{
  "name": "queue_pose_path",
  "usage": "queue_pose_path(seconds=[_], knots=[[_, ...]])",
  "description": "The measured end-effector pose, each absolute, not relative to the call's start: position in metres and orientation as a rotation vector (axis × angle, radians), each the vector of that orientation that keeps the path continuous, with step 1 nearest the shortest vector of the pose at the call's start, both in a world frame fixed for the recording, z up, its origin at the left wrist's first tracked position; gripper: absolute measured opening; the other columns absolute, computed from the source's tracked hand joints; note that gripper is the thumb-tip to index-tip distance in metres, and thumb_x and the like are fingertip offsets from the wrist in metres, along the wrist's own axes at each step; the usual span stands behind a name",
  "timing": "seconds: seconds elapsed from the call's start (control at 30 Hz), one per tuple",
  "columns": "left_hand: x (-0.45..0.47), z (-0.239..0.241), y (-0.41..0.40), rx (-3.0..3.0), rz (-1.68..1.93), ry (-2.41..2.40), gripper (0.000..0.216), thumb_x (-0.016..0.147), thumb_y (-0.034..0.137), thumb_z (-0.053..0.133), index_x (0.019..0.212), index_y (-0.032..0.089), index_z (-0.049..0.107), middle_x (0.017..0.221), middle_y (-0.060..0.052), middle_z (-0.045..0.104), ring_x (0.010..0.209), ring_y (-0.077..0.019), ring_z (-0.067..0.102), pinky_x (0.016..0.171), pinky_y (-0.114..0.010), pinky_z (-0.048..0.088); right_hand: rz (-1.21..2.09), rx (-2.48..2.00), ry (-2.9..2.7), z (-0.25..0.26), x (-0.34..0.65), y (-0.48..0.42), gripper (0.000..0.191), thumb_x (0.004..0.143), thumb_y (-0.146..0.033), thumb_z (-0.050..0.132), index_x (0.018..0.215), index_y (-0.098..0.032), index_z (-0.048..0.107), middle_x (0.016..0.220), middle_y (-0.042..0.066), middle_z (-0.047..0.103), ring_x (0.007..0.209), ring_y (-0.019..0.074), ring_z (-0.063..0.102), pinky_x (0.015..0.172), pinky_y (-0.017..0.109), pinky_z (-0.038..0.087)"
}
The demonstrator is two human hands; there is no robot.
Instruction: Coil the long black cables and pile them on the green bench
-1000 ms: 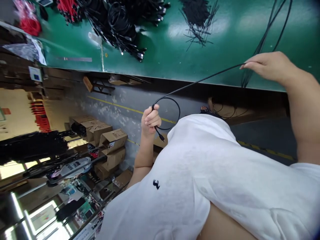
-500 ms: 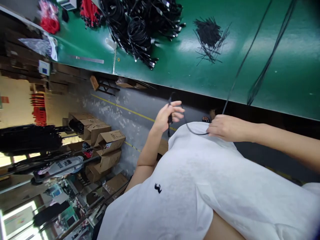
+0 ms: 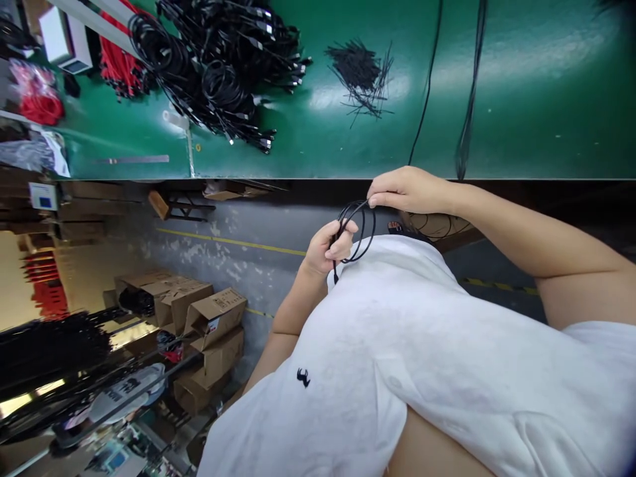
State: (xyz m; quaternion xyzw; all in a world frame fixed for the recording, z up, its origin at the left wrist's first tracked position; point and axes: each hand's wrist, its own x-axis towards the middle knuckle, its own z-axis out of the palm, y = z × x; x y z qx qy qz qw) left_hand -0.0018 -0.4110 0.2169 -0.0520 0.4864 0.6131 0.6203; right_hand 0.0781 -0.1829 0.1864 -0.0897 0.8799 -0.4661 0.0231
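Note:
Loops of a thin black cable hang between my hands in front of the white shirt. My left hand is closed around the coil, with a dark cable end poking out below the fingers. Thumb and fingers of my right hand pinch the same cable at the top of the loops, by the table edge. Beyond my right hand, a single black cable strand runs across the green table, beside a bundle of long black cables draped over the edge.
A large heap of coiled black cables lies on the table at the left, next to red cables. A pile of short black ties is further right. Cardboard boxes and a wooden stool stand on the floor.
The cable has gone from one loose span to several loops at my left hand, whose fingers have closed. My right hand has moved up and left, nearer to my left hand.

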Motion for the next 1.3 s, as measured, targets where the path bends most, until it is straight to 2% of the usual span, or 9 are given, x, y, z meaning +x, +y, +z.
queue_pose_path(seconds=[0.27,0.4,0.47,0.6,0.7,0.8,0.97,1.13,1.3], knots=[[-0.021,0.230,-0.465,-0.194,1.783,1.273,0.048,0.105,0.046,0.028,0.095,0.022,0.067,0.038,0.012,0.011,0.022,-0.0022,0.004,0.028,-0.014,0.009,-0.482,0.564,2.961,0.093,0.129,-0.040,0.033,0.102,-0.027,0.048,0.108,-0.007,0.073,0.111,0.017,0.072,0.108,0.0144,0.058,0.105,0.040,0.027],[-0.029,0.234,-0.480,-0.220,1.933,1.357,0.043,0.105,0.036,0.026,0.127,0.027,0.062,0.043,0.010,0.037,0.024,-0.0032,0.019,0.029,-0.015,0.020,-0.124,0.584,2.784,0.094,0.162,-0.028,0.023,0.092,-0.026,0.065,0.104,-0.011,0.077,0.104,0.020,0.074,0.093,0.0216,0.063,0.082,0.039,0.039],[-0.033,0.230,-0.477,-0.229,1.873,1.425,0.039,0.104,0.034,0.032,0.130,0.028,0.060,0.056,0.007,0.056,0.029,-0.0025,0.031,0.031,-0.015,0.026,-0.212,0.264,2.752,0.117,0.166,-0.076,0.017,0.087,-0.034,0.071,0.091,-0.019,0.079,0.094,0.015,0.075,0.081,0.0236,0.063,0.069,0.036,0.040],[-0.026,0.209,-0.453,-0.130,1.619,1.439,0.024,0.095,0.035,0.056,0.106,0.016,0.065,0.085,-0.005,0.075,0.059,-0.0076,0.065,0.051,-0.016,0.048,-0.753,-0.643,2.744,0.171,0.147,-0.186,0.042,0.102,-0.044,0.041,0.087,-0.021,0.074,0.080,0.009,0.071,0.076,0.0203,0.062,0.071,0.033,0.042],[-0.006,0.194,-0.436,0.044,1.447,1.341,0.028,0.088,0.039,0.067,0.098,0.013,0.064,0.096,-0.012,0.077,0.088,-0.0191,0.074,0.078,-0.028,0.058,-1.019,-0.708,2.770,0.195,0.112,-0.213,0.048,0.103,-0.047,0.032,0.093,-0.022,0.072,0.085,0.006,0.071,0.079,0.0186,0.061,0.072,0.031,0.041],[0.009,0.193,-0.432,0.183,1.299,1.210,0.037,0.083,0.048,0.070,0.093,0.013,0.064,0.083,-0.012,0.077,0.074,-0.0208,0.074,0.070,-0.030,0.058,-1.162,-0.549,2.810,0.202,0.085,-0.200,0.044,0.102,-0.047,0.036,0.093,-0.021,0.071,0.086,0.005,0.071,0.083,0.0191,0.062,0.073,0.030,0.040],[0.008,0.204,-0.439,0.185,1.377,1.085,0.033,0.082,0.046,0.066,0.078,0.014,0.064,0.038,0.003,0.050,0.028,-0.0081,0.040,0.035,-0.019,0.033,-1.349,-0.371,2.721,0.190,0.074,-0.181,0.038,0.101,-0.044,0.041,0.099,-0.022,0.072,0.096,0.003,0.072,0.090,0.0180,0.063,0.082,0.029,0.042],[-0.002,0.221,-0.458,-0.108,1.626,1.264,0.049,0.102,0.048,0.034,0.078,0.019,0.066,0.034,0.013,0.001,0.026,-0.0041,-0.007,0.027,-0.018,0.005,-1.058,-0.139,2.886,0.120,0.091,-0.117,0.035,0.103,-0.035,0.044,0.112,-0.016,0.072,0.114,0.010,0.071,0.102,0.0179,0.059,0.095,0.033,0.039],[-0.014,0.237,-0.490,-0.127,2.007,1.349,0.046,0.105,0.047,0.029,0.108,0.023,0.068,0.037,0.013,0.001,0.026,-0.0052,-0.008,0.026,-0.019,0.000,-0.312,0.648,2.864,0.059,0.148,-0.023,0.019,0.094,-0.019,0.060,0.098,-0.012,0.077,0.107,0.019,0.074,0.092,0.0212,0.059,0.093,0.043,0.034]])
